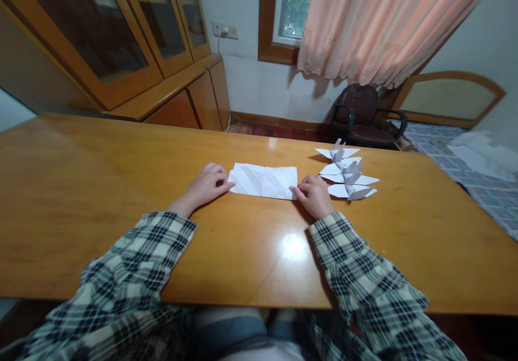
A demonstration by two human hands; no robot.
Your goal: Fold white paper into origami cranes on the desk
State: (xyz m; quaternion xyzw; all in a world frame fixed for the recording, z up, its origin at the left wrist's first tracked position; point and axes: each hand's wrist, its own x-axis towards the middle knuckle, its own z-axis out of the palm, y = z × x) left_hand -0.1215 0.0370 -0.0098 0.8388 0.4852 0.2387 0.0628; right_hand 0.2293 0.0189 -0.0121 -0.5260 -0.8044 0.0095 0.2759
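I have a creased white paper strip (263,181) at the centre of the frame, lying lengthwise from left to right on the wooden desk (243,247). A fold line runs down its middle, and slanting creases cross its surface. At its lower left corner I see the left hand (208,184), thumb and forefinger pinched on the edge, the other fingers curled in. At the lower right corner the right hand (314,195) is clamped on the paper too, its thumb lying over the top face; its fingertips underneath are hidden from me.

Just beyond the right hand, right of centre, folded paper cranes (339,190) stand in a close row running away from me, wings spread and overlapping, so I cannot count them surely. Plaid sleeves (125,253) come in from both lower corners.

Past the desk's far edge, a glass-doored cabinet (156,69) fills the upper left. A wall socket (225,30) with a plug sits at upper centre, then a window (298,5) and a pink curtain (372,21). At upper right I make out a dark armchair (360,110) and a bed (483,175) with a checked blue cover.
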